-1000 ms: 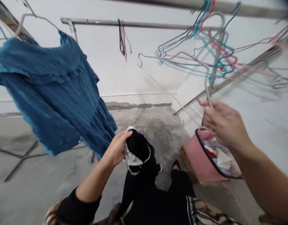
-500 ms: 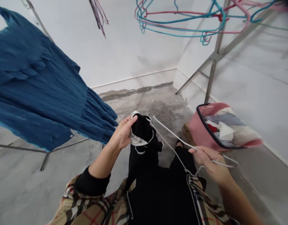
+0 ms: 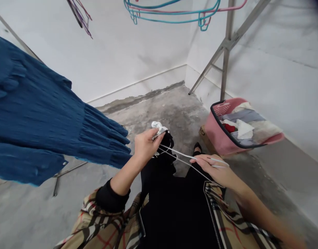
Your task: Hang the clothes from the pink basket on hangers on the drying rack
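My left hand (image 3: pixel 147 143) is closed on a black garment with white lace trim (image 3: pixel 159 128), its lace bunched up by the thumb. The garment's dark lower part hangs in front of my black trousers, so its outline is hard to make out. In my right hand (image 3: pixel 213 169) is a white wire hanger (image 3: pixel 183 154), gripped near one end. The hanger's far end reaches to the garment just below my left fingers; whether it is inside the cloth I cannot tell.
A blue dress (image 3: pixel 52 114) hangs at the left. Blue and pink hangers (image 3: pixel 171 12) hang overhead from a rack with metal legs (image 3: pixel 223 58). On the right, a pink basket (image 3: pixel 220 133) full of clothes rests on a cardboard box (image 3: pixel 204 135).
My right hand has brought the hanger down from rack height, and its far end now meets the garment. My left hand has turned and gathered the lace edge. The view has tilted downward.
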`<action>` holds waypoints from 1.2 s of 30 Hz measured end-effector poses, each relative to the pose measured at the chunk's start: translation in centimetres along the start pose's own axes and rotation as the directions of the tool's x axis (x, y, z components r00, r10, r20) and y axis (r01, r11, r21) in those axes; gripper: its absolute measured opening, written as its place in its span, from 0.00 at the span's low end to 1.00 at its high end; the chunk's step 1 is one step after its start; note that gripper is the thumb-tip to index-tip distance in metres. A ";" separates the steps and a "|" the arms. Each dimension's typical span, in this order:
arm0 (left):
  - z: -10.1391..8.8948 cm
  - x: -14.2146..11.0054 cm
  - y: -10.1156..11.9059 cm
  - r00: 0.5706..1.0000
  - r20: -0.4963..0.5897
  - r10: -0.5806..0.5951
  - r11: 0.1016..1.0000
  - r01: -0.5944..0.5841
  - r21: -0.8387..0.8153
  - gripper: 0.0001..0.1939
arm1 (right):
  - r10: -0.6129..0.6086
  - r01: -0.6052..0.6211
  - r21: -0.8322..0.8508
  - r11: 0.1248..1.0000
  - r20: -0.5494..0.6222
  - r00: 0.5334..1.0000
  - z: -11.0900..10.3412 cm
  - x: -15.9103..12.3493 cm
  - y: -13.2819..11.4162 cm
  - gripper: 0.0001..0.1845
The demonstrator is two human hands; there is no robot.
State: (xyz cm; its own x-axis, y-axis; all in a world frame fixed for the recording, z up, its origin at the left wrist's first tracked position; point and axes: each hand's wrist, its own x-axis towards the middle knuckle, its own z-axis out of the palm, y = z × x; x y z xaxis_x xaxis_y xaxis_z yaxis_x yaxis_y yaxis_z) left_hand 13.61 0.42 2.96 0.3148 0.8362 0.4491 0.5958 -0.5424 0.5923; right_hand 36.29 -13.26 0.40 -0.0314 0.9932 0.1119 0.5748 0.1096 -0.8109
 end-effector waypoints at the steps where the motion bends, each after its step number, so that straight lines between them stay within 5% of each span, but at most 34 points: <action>1: 0.7 -0.5 0.9 0.998 0.037 0.047 0.999 -0.047 -0.007 0.12 | 0.000 0.001 0.045 0.999 -0.034 0.999 0.7 0.6 -0.1 0.24; 5: 3.2 -3.2 4.1 0.948 0.279 0.154 0.978 -0.105 -0.182 0.09 | -0.012 0.061 0.244 0.968 -0.200 0.980 3.0 2.9 0.4 0.24; 8: 3.6 -4.5 4.9 0.917 0.365 0.162 0.965 -0.070 -0.253 0.10 | -0.012 0.116 0.347 0.930 -0.290 0.957 3.2 3.4 1.6 0.24; 11: 1.8 -3.6 4.7 0.925 0.320 0.203 0.979 -0.185 -0.086 0.11 | 0.001 0.119 0.388 0.914 -0.294 0.956 1.7 2.9 2.1 0.23; 15: -2.1 -0.3 5.5 0.904 0.131 0.406 0.893 -0.423 0.154 0.17 | -0.079 0.149 0.274 0.950 -0.249 0.965 -1.7 2.4 0.3 0.18; 22: -4.8 2.6 6.2 0.784 0.491 0.380 0.821 -0.530 0.212 0.15 | -0.136 0.224 0.264 0.938 -0.314 0.939 -4.4 3.5 -2.3 0.16; 25: -5.4 1.8 5.5 0.828 0.441 0.345 0.858 -0.469 0.209 0.15 | -0.049 0.233 0.282 0.931 -0.534 0.844 -3.5 2.6 -0.2 0.15; 28: -6.3 0.9 4.8 0.897 0.305 0.319 0.885 -0.397 0.242 0.13 | 0.082 0.194 0.268 0.944 -0.756 0.649 -1.1 0.7 3.0 0.11; 30: -7.0 0.4 4.5 0.921 0.228 0.315 0.890 -0.370 0.266 0.13 | 0.164 0.137 0.292 0.947 -0.802 0.575 1.0 -0.3 4.7 0.10; 32: -7.3 0.1 4.3 0.932 0.178 0.317 0.891 -0.356 0.281 0.12 | 0.254 0.065 0.374 0.925 -0.738 0.626 3.0 -0.5 5.7 0.12; 36: -7.3 -0.4 4.3 0.920 0.177 0.350 0.878 -0.388 0.279 0.11 | 0.427 -0.085 0.692 0.717 -0.340 0.838 5.4 1.5 6.2 0.14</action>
State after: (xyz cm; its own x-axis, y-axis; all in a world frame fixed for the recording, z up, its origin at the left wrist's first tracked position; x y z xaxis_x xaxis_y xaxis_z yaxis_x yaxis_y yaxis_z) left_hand 10.67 -2.86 10.23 0.6288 0.5934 0.5025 0.6070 -0.7785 0.1597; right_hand 35.41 -10.86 -7.58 0.4972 0.8657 -0.0577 -0.1509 0.0207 -0.9883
